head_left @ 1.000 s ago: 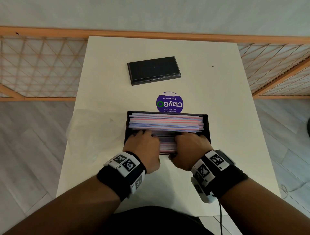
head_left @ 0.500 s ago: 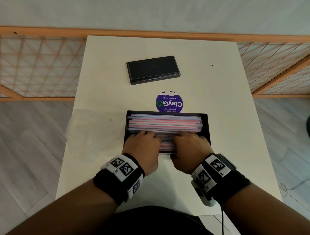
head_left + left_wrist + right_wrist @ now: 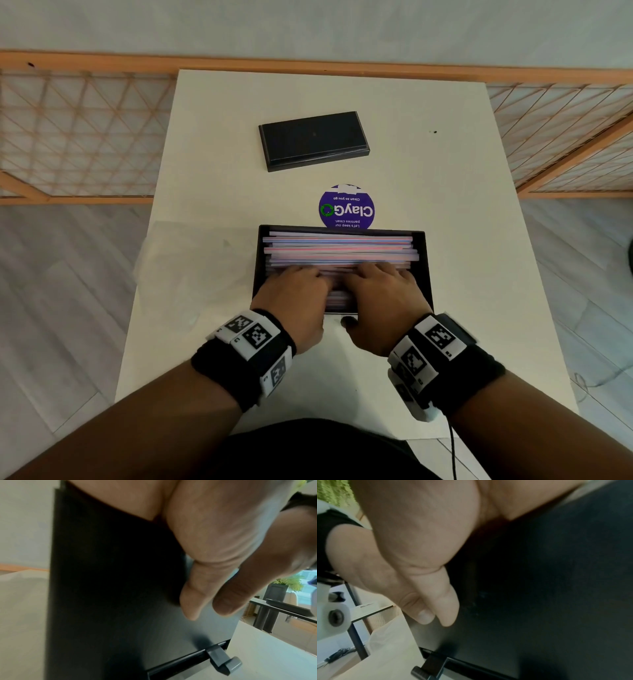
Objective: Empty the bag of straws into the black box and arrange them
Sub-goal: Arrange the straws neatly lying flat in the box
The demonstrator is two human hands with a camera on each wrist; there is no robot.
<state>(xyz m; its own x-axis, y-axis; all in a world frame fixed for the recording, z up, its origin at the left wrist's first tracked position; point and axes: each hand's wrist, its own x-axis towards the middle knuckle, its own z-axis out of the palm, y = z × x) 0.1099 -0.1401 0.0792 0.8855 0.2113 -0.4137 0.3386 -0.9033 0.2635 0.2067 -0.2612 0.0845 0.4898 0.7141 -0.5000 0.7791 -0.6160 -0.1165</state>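
The black box (image 3: 424, 260) stands at mid-table, filled with pink, blue and white straws (image 3: 339, 248) lying lengthwise. My left hand (image 3: 298, 284) and right hand (image 3: 380, 287) lie side by side on the nearer straws, fingers stretched flat over them. Both thumbs stay outside against the box's near wall: the left thumb (image 3: 192, 601) and the right thumb (image 3: 445, 605) almost touch each other. The straws under my palms are hidden. The clear bag (image 3: 191, 267) lies flat and limp left of the box.
A black lid (image 3: 313, 140) lies at the back of the white table (image 3: 472, 240). A round purple sticker (image 3: 346, 209) sits just behind the box. A small clasp (image 3: 223, 658) juts from the box's near wall. A wooden lattice rail runs behind the table.
Both hands have flattened a little and their fingers reach slightly farther over the straws. The box, bag and lid have not moved.
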